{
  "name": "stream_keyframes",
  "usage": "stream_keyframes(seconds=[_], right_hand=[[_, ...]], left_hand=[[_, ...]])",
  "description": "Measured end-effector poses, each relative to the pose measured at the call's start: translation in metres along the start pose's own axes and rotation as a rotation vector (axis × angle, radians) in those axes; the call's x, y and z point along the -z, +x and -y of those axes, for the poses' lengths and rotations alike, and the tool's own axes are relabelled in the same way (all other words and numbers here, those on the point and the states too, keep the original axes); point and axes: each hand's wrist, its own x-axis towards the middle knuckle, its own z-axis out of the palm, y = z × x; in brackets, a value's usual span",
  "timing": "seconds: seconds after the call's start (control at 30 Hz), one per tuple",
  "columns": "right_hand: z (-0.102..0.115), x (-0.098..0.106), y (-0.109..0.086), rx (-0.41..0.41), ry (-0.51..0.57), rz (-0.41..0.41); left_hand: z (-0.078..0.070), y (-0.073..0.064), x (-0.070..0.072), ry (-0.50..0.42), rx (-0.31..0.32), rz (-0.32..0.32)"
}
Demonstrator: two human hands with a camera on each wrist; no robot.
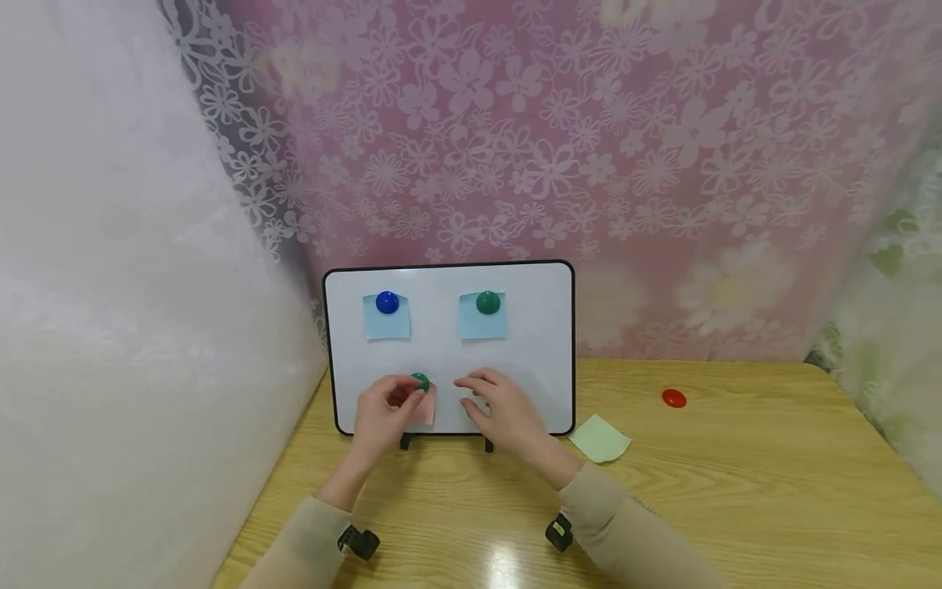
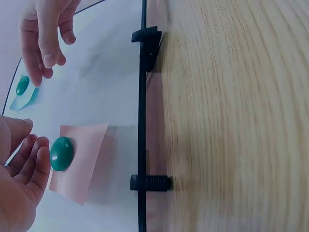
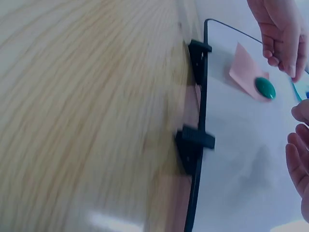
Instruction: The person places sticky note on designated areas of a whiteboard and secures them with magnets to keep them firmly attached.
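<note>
A white board (image 1: 533,348) with a black rim stands upright on the table. Low on its left side a pink sticky note (image 2: 91,152) hangs under a round green magnet (image 2: 62,153). My left hand (image 1: 383,411) is right beside this magnet, fingers loosely bent, and the left wrist view shows a small gap between them. To the right, my right hand (image 1: 506,411) hovers before the board with fingers spread and nothing in them. Higher up, a blue magnet (image 1: 387,303) and another green magnet (image 1: 488,303) each sit on a light blue note.
A pale green sticky note (image 1: 600,439) lies on the wooden table (image 1: 758,491) by the board's lower right corner. Farther right lies a red magnet (image 1: 674,398). Small black feet (image 1: 489,445) support the board. A pink flowered curtain (image 1: 515,164) hangs behind.
</note>
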Motion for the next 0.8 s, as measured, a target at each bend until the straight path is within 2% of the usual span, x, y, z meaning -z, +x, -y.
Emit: stream_keyframes(seconds=[0.17, 0.4, 0.6, 0.8], right_hand=[[-0.010, 0.018, -0.010, 0.018, -0.004, -0.061], [-0.020, 0.035, -0.021, -0.029, -0.006, -0.089], [-0.037, 0.048, -0.034, -0.038, 0.052, -0.179], [-0.064, 0.068, -0.051, -0.118, 0.089, -0.257]], left_hand=[[-0.004, -0.004, -0.012, -0.004, -0.008, 0.015], [-0.010, -0.010, -0.029, -0.032, -0.015, 0.065], [-0.020, -0.014, -0.047, -0.066, -0.055, 0.141], [-0.035, -0.015, -0.066, -0.061, -0.091, 0.223]])
